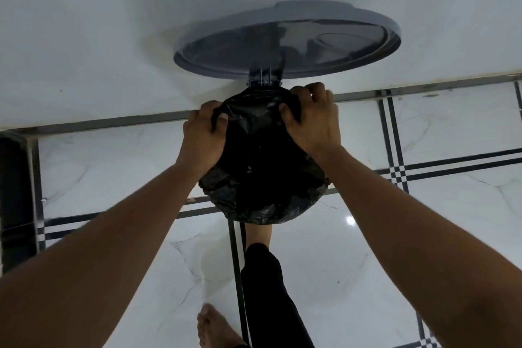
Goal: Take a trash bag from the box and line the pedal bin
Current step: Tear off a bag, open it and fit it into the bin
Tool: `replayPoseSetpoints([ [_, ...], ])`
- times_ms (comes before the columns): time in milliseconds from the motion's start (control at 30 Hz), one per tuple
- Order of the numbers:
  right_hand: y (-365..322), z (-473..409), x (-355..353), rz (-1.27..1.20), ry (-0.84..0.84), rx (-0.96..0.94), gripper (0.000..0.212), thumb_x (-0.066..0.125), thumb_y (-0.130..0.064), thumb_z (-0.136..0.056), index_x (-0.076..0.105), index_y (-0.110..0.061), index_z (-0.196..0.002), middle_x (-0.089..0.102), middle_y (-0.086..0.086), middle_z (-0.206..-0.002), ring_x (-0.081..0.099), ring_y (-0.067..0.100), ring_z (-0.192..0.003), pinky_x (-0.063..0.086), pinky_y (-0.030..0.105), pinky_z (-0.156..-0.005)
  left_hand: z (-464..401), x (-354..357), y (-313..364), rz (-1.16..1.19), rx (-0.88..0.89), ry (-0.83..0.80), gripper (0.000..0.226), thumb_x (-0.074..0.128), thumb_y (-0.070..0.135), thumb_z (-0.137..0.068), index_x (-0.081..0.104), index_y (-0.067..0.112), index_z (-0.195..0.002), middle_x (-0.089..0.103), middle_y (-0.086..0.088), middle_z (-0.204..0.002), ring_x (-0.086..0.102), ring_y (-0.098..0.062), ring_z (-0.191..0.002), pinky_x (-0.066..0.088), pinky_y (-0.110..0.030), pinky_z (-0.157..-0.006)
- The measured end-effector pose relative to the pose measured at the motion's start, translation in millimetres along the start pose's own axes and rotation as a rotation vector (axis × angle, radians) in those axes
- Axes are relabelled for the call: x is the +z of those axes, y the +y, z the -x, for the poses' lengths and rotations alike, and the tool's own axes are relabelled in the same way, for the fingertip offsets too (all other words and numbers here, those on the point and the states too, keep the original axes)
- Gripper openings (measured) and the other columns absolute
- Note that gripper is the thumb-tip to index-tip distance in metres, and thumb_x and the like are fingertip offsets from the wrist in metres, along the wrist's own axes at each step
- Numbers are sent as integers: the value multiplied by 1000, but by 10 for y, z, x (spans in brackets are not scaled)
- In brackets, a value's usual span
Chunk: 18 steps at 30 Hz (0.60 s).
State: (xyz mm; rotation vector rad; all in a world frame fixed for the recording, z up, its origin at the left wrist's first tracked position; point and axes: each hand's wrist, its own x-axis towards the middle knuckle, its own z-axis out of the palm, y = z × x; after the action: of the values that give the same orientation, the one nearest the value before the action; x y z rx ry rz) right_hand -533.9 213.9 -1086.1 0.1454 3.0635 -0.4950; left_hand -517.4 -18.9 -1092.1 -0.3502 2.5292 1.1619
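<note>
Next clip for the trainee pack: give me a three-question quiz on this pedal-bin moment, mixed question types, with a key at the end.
1. True or false: the grey lid of the bin is closed.
2. Multiple choice: where do the left hand and right hand grip the black trash bag?
A. at the near edge, by the foot
B. at the far side, near the lid's hinge
C. neither hand touches it
3. Short answer: what body part shows just below the bag's near edge?

Key
1. False: the lid stands open.
2. B.
3. A bare foot, with a dark trouser leg above it; the pedal itself is hidden.
</note>
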Motion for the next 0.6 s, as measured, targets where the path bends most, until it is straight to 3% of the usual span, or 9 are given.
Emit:
replayPoseSetpoints([
  [100,68,-191,-6,-146,-213,173,50,42,-53,-102,71,-14,-114,62,12,-117,58,33,-112,46,40,-92,-42,-56,79,84,-95,3,31,43,30,-107,63,20,-128,64,-9,-117,58,-26,-109,38,-27,-88],
  [167,132,-292,-50,-395,-382,387,59,40,-58,-102,73,-11,-111,68,11,-112,62,29,-109,47,37,-95,-23,-81,140,143,-135,-7,31,42,30,-107,68,16,-116,65,-6,-105,57,-21,-97,37,-29,-77],
  [233,166,-363,-140,-516,-410,543,59,40,-60,-102,74,-12,-106,70,9,-106,64,26,-103,47,34,-91,-9,-105,164,175,-154,-19,30,43,32,-107,66,14,-104,65,-7,-97,56,-20,-90,40,-33,-69],
  [300,157,-364,-192,-311,-239,441,52,40,-50,-103,73,-10,-98,69,12,-99,65,30,-97,46,32,-82,-11,-119,167,211,-184,-21,26,43,35,-107,63,20,-99,63,-5,-97,55,-19,-89,42,-30,-72],
  [333,137,-279,-218,-204,-39,314,45,42,-40,-102,73,-8,-95,68,13,-97,64,31,-93,45,30,-77,-6,-125,165,222,-193,-22,25,43,36,-107,64,23,-101,63,-2,-99,56,-18,-91,42,-31,-76],
  [400,-113,79,-317,-255,241,99,29,47,-24,-96,71,-8,-93,66,10,-93,61,21,-82,41,27,-70,10,-136,153,250,-219,-4,30,44,39,-106,69,26,-114,64,3,-108,57,-18,-103,43,-32,-92],
  [433,-273,286,-303,-325,215,11,24,50,-20,-94,71,-9,-92,67,7,-89,60,18,-77,43,26,-69,16,-133,145,271,-237,9,33,44,41,-106,68,25,-122,64,5,-112,57,-18,-108,43,-33,-98],
  [500,-558,601,-135,-363,-154,24,23,53,-21,-94,72,-11,-97,72,6,-85,67,21,-77,53,29,-72,35,-97,125,332,-271,24,35,44,41,-105,67,25,-126,67,7,-114,60,-17,-112,45,-35,-103],
  [600,-572,628,575,-61,-806,196,33,47,-24,-100,67,-9,-122,68,14,-118,65,32,-112,52,40,-94,55,-22,109,399,-282,82,36,44,44,-102,69,25,-121,71,4,-113,64,-21,-112,48,-41,-105],
])
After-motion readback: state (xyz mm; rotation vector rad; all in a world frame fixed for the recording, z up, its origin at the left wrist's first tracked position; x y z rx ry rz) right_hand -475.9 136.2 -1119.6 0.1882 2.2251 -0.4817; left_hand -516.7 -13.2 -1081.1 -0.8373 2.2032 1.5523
